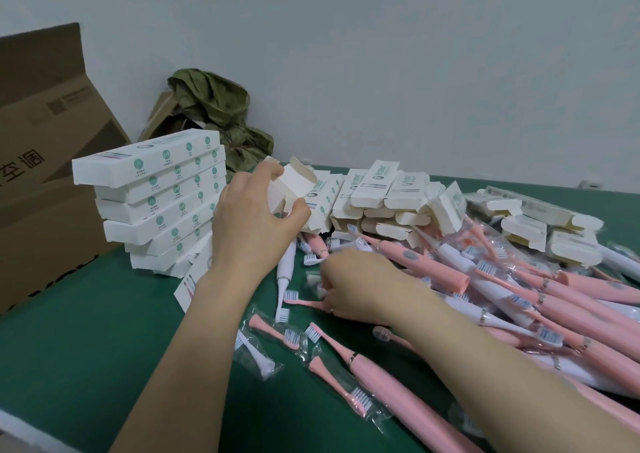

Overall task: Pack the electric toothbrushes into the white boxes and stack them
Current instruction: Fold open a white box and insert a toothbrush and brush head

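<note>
Green tabletop (86, 348) under both hands. Big brown cardboard carton (41, 175) far out past the left hand's left side, flaps up. Heap of pink and white electric toothbrushes (519, 300) spreads right of the right hand and under its forearm, many in clear sleeves. Stack of closed white boxes (156, 203) just left of the left hand, uneven, leaning a bit. Pile of open-ended white boxes (381, 203) lies beyond both hands, more of them further right. Crumpled green plastic bag (214, 106) sits beyond the stack, by the wall.

Left hand (252, 220) is raised, fingers and thumb curled round one open white box (294, 185), end flaps out. Right hand (353, 286) is low on the tabletop among the brush parts, fingers curled and blurred; cannot tell if it holds anything.

White toothbrush (286, 269) lies between the hands. Bagged brush heads (273, 334) are scattered on the near side of the right hand.
</note>
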`<action>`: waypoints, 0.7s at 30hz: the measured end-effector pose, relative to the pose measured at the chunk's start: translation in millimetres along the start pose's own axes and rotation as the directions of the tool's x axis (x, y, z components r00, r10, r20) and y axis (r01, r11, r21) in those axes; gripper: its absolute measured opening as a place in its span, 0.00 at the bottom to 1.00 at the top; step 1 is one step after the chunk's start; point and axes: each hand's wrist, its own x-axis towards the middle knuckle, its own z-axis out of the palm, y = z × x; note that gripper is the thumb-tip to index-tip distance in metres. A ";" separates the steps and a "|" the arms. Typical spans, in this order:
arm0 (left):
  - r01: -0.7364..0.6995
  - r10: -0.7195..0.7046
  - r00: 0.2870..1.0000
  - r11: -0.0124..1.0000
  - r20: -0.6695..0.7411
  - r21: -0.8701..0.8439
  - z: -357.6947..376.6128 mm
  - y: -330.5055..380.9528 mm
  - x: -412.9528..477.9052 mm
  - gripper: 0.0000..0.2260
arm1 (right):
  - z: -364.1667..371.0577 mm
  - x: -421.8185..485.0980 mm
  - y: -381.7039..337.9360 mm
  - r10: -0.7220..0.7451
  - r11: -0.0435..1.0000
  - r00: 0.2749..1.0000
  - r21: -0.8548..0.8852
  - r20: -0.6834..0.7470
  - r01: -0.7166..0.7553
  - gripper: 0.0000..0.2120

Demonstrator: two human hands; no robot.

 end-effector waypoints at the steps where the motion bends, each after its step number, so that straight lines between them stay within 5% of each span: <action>1: -0.003 0.003 1.000 1.000 -0.004 0.000 -0.1 -0.2 0.2 0.19 | -0.2 5.5 -7.2 -0.040 0.998 0.996 -0.049 -0.085 0.036 0.04; 5: -0.005 0.005 1.000 1.000 -0.020 -0.009 0.2 -0.2 0.4 0.19 | 7.4 28.2 -35.1 -0.329 0.936 0.931 -0.186 -0.157 0.299 0.19; 11: -0.023 0.023 0.999 1.000 -0.038 -0.012 -1.2 -2.4 1.4 0.19 | 13.2 34.2 -33.5 -0.523 0.844 0.829 -0.258 -0.198 0.470 0.06; 15: -0.016 0.013 0.997 0.999 -0.082 -0.030 -2.1 -2.3 2.5 0.19 | -0.2 21.1 -7.8 -0.229 0.935 0.867 0.148 -0.442 0.323 0.11; 18: -0.014 0.006 0.995 0.996 -0.102 -0.083 -3.3 -1.7 1.6 0.19 | -20.7 9.7 15.6 0.214 0.761 0.747 0.587 -0.629 0.276 0.05; 21: -0.017 -0.012 0.984 0.987 -0.178 -0.157 -6.7 -2.9 2.3 0.19 | -40.7 8.3 31.6 0.375 0.656 0.695 0.705 -0.614 0.268 0.02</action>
